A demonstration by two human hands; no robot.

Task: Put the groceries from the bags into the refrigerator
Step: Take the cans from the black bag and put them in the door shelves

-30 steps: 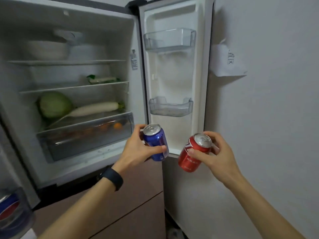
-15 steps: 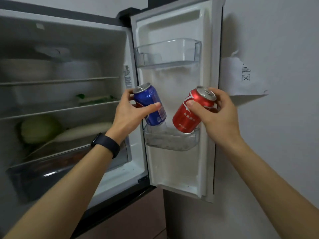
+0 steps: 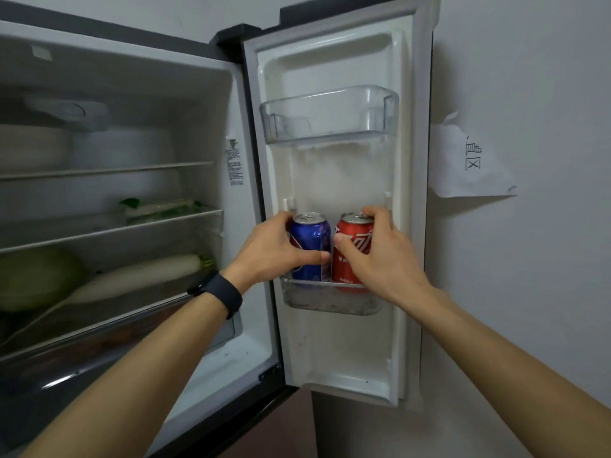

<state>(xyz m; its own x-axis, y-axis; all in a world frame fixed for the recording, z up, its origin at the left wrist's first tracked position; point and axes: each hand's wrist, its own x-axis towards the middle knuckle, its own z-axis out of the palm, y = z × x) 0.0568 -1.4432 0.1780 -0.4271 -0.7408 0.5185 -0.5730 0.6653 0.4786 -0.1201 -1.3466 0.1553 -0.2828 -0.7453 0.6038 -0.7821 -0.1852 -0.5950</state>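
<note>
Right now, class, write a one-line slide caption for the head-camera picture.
Left hand holds a blue can, right hand a red can, upright side by side in the lower door bin.

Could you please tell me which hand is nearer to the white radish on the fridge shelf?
Left. The left hand, gripping the blue can, is just right of the white radish; the right hand, gripping the red can, is farther right.

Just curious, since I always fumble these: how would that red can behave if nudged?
Probably stiff: the red can shows no dent under the right hand. Unlikely to tip: it stands upright in the lower door shelf, beside the blue can.
</note>
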